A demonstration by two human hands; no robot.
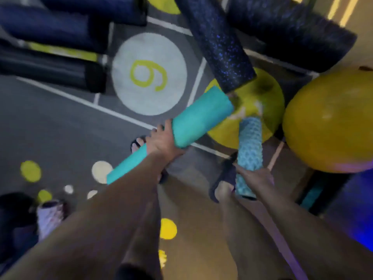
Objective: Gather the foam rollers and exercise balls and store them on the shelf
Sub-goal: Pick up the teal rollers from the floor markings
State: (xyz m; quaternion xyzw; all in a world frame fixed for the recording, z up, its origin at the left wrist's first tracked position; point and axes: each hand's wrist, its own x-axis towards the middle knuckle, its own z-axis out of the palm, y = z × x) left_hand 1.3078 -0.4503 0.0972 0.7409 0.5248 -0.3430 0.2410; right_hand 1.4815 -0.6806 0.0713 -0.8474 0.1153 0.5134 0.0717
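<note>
My left hand [162,141] grips a smooth teal foam roller [199,116] around its middle; the roller slants from lower left to upper right. My right hand [255,175] holds a textured light-blue foam roller [250,142] that stands nearly upright. Both rollers point toward a lime-green exercise ball [268,98] on the floor. A larger yellow exercise ball [331,120] sits to its right. Two dark speckled foam rollers [218,43] [292,31] lie above the balls.
Dark padded equipment [52,37] fills the upper left. The grey floor carries a white circle marked 6 [149,73], white lines and coloured dots. A white patterned roller [50,216] lies at the lower left. My sandalled feet [222,184] are below the hands.
</note>
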